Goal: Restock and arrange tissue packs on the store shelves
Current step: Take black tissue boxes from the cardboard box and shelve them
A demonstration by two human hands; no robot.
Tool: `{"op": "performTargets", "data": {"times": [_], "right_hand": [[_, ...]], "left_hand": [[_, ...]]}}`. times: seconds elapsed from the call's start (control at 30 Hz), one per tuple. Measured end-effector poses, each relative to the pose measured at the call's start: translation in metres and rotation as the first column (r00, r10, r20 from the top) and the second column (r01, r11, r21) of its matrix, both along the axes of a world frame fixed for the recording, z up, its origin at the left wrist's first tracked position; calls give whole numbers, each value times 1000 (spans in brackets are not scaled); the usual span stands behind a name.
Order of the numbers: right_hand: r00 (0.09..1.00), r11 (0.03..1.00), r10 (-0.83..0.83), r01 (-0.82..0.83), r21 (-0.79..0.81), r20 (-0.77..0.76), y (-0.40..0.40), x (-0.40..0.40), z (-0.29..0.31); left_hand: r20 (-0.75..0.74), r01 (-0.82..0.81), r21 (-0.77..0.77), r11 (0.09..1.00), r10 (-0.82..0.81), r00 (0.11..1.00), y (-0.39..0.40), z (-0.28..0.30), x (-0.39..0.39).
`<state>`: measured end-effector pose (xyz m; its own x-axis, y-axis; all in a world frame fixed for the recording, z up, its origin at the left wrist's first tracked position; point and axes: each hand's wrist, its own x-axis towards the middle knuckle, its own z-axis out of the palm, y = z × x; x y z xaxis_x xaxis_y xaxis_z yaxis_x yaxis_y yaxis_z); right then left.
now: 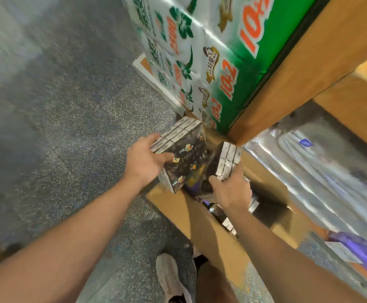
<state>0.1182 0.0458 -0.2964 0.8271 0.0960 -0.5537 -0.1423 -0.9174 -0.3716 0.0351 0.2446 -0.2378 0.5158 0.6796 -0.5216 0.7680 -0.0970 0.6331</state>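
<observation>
My left hand (144,160) grips a dark, colourfully printed bundle of tissue packs (183,154) by its left edge, thumb on the printed face. My right hand (229,189) holds a second, similar dark tissue bundle (226,162) from below, fingers curled round its lower end. Both bundles hang just above an open cardboard box (202,224) on the floor, with more packs dimly visible inside. The picture is motion-blurred.
A stack of white and green tissue bundles (200,62) stands on the lowest shelf ahead. A wooden shelf post (305,68) rises to the right, with silvery wrapped packs (322,162) behind it. Speckled grey floor (57,127) spreads left. My shoe (169,278) is beside the box.
</observation>
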Motion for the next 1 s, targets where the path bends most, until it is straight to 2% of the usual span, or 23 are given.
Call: {"op": "performTargets", "data": {"times": [0.07,0.13,0.23,0.37,0.47,0.57,0.63,0.77,0.87,1.0], "right_hand": [[997,997,52,-55,50,57,4,0,52],[985,985,124,-137,106,119,16,-7,104],[934,938,286,-319,135,216,38,-29,183],[811,837,489,-540,88,321,62,-90,272],[628,675,652,-736,52,425,69,-183,343],[503,518,713,-848,117,488,65,-304,417],[396,378,755,-914,146,522,55,-390,463],[187,85,768,-978,192,613,22,-561,548],[64,-131,731,-964,233,679,-8,-679,598],[-69,-407,621,-880,246,781,-54,-830,654]], "left_hand": [[99,-137,-79,987,144,985,7,53,-21],[139,-214,-74,974,223,965,17,96,-52],[257,-384,-140,913,408,876,17,180,-108],[355,-505,-106,856,507,785,-1,274,-206],[448,-640,-51,767,590,672,-37,348,-321],[512,-785,23,619,667,541,-94,426,-453],[536,-860,121,496,696,477,-138,474,-543],[590,-933,297,201,730,345,-236,562,-701],[616,-897,441,-20,734,286,-315,625,-787],[628,-764,579,-283,753,197,-410,683,-898]]}}
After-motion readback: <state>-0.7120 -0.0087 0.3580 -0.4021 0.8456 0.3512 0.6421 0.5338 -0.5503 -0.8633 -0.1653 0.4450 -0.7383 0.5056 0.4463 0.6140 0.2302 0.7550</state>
